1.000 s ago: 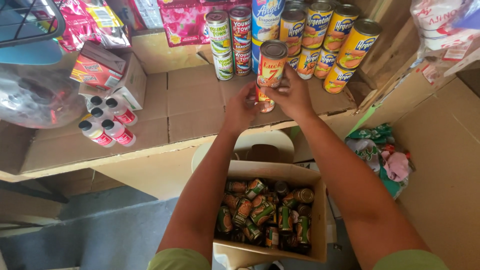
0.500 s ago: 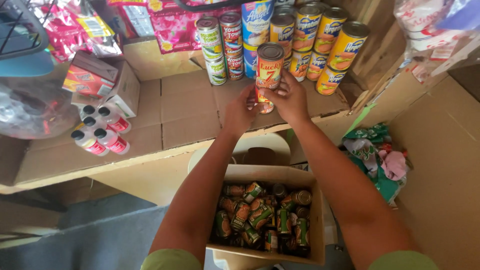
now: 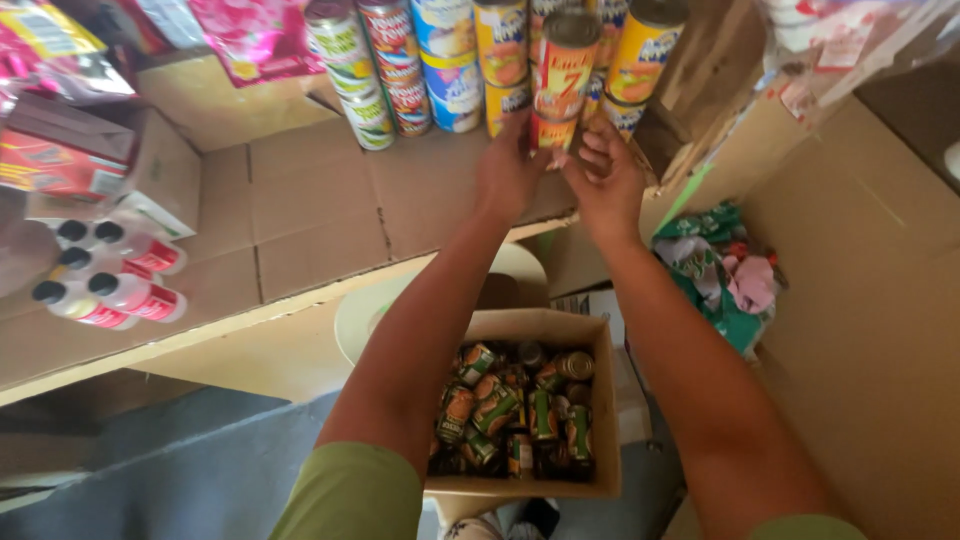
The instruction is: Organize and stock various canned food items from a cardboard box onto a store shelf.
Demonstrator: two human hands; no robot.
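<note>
Both my hands reach up to a cardboard-lined shelf (image 3: 300, 215). My left hand (image 3: 508, 172) and my right hand (image 3: 603, 180) hold a stack of two red and orange tins (image 3: 560, 85) from either side near its base. The stack stands in front of rows of stacked tins (image 3: 440, 60) with green, red, blue and yellow labels at the shelf's back. Below my arms an open cardboard box (image 3: 590, 345) holds several small tins (image 3: 510, 410) with green and orange labels.
Several white bottles with black caps (image 3: 110, 280) stand at the shelf's left, beside a red and white carton (image 3: 75, 160). Pink packets (image 3: 255, 35) hang behind. A round pale stool (image 3: 375, 310) sits under the shelf. Green and pink bags (image 3: 720, 270) lie at right by a cardboard wall (image 3: 870, 300).
My hands have carried the tin stack farther back toward the rows of tins. The view has shifted closer to the shelf.
</note>
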